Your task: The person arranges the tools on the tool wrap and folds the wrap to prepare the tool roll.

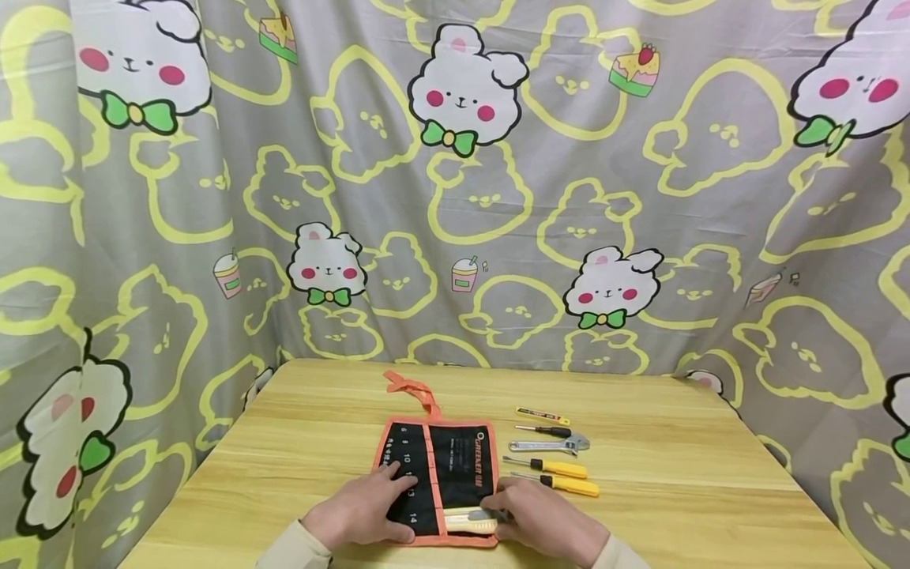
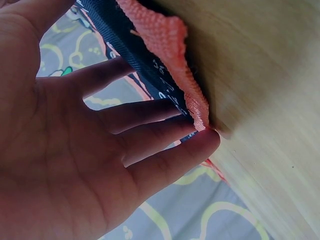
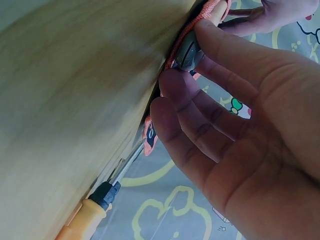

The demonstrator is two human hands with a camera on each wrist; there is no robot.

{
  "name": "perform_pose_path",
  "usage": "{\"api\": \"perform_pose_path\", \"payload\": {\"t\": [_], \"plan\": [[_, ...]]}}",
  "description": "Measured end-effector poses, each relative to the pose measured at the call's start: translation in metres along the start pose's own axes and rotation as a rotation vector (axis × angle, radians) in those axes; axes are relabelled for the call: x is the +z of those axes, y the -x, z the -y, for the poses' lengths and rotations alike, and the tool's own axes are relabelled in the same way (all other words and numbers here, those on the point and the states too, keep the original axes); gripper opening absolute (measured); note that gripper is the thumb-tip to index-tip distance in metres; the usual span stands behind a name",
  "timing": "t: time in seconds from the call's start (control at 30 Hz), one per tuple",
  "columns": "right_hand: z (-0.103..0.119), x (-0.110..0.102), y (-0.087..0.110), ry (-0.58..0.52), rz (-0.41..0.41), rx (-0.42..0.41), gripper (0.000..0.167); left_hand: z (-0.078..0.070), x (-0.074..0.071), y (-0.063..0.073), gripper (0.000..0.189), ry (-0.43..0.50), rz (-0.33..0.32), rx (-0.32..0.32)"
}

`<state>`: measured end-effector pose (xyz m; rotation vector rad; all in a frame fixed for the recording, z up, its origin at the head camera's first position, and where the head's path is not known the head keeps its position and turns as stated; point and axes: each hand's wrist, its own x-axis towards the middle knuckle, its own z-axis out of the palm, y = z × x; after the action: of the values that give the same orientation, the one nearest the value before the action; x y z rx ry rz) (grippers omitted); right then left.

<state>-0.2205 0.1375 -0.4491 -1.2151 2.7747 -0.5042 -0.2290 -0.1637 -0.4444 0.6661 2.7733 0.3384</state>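
Observation:
A black tool pouch (image 1: pixel 458 462) with orange edging lies unfolded on the table, its left panel printed with size numbers. My left hand (image 1: pixel 359 506) rests on that panel with fingers spread; in the left wrist view its straight fingers reach over the pouch's orange edge (image 2: pixel 192 95). At the lower right pocket, my right hand (image 1: pixel 547 521) pinches the grey end (image 3: pixel 187 52) of a cream utility knife (image 1: pixel 472 525) between thumb and fingers. The knife lies across the right panel, its far part running toward the orange middle strip.
Right of the pouch lie a small yellow-and-black piece (image 1: pixel 542 415), a black-handled screwdriver (image 1: pixel 554 431), an adjustable wrench (image 1: pixel 543 446) and two yellow-handled screwdrivers (image 1: pixel 562 469). An orange tie strap (image 1: pixel 415 387) extends behind the pouch. A patterned curtain (image 1: pixel 455 197) surrounds the wooden table (image 1: pixel 640 442).

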Motion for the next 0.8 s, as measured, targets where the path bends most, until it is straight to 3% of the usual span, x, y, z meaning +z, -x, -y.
{"api": "perform_pose_path", "payload": {"t": [0.8], "plan": [[0.005,0.002,-0.011,-0.041,0.033,0.061,0.027,-0.001,-0.002,0.000,0.070,-0.006,-0.001,-0.005]]}}
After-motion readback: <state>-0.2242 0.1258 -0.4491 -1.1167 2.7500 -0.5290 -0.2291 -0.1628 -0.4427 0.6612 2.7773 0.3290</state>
